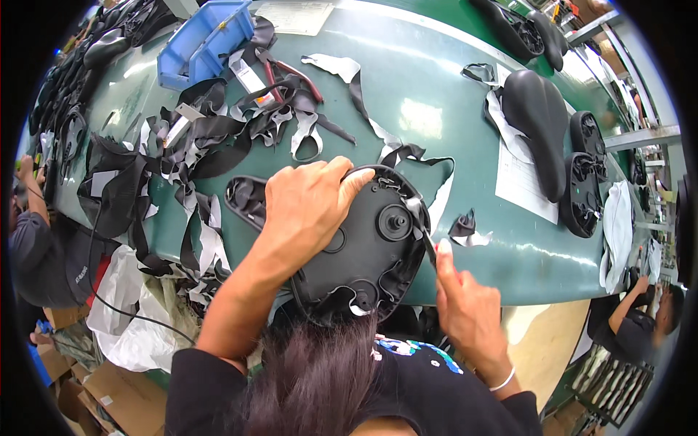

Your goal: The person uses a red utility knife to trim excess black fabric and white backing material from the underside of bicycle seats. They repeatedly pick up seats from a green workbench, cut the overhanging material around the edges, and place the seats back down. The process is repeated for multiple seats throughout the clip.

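An upside-down black bicycle saddle is at the table's front edge, its plastic base up and its narrow nose to the left. Dark cover fabric is bunched along its inner rim. My left hand lies across the saddle and grips its far rim, thumb stretched along the edge. My right hand is closed round a thin metal hand tool with a bit of red at the handle. The tool's tip touches the fabric at the saddle's right rim; its exact kind is hidden by my fingers.
Black and white fabric offcuts heap at the left, with red-handled pliers among them. A blue bin stands behind. At the right, a finished saddle lies on paper beside upturned saddles. Other people sit at both sides.
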Tool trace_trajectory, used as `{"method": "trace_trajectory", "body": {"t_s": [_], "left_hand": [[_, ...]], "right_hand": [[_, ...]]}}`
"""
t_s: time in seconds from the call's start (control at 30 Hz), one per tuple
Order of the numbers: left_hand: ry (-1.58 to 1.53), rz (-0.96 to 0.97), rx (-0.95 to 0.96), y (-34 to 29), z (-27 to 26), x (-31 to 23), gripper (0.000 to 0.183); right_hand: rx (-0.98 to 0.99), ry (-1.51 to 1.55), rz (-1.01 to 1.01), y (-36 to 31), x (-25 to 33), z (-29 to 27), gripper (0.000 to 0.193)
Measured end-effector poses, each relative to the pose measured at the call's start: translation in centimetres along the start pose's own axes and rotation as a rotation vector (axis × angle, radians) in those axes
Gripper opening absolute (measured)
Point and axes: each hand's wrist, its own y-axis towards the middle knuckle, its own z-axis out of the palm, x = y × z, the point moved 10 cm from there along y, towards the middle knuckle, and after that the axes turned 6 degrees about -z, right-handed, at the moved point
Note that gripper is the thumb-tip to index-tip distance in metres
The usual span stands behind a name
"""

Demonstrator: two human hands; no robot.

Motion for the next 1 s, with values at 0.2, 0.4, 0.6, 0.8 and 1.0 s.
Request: {"method": "trace_trajectory", "body": {"t_s": [0.2, 0.4, 0.6, 0.8, 1.0], "left_hand": [[0.003, -0.022, -0.126, -1.7, -0.7, 0.4, 0.039], [-0.018, 0.005, -0.192, -1.9, -1.1, 0.8, 0.035], [-0.103, -0.046, -0.317, -1.8, -3.7, 1.3, 0.028], [0.111, 0.443, -0.174, -0.8, -0.6, -6.8, 0.018], [-0.453, 0.495, 0.124, 0.7, -0.2, -5.2, 0.015]], "right_hand": [[-0.033, 0.349, 0.183, -3.6, 0.1, 0.0, 0.050], [-0.497, 0.521, 0.007, 3.4, -1.5, -2.6, 0.065], [-0.394, 0.753, 0.044, 9.8, -3.1, -1.5, 0.058], [-0.501, 0.950, 0.192, 6.9, -5.8, -2.1, 0.053], [-0.328, 0.615, 0.089, 1.1, -4.3, -1.5, 0.048]]}}
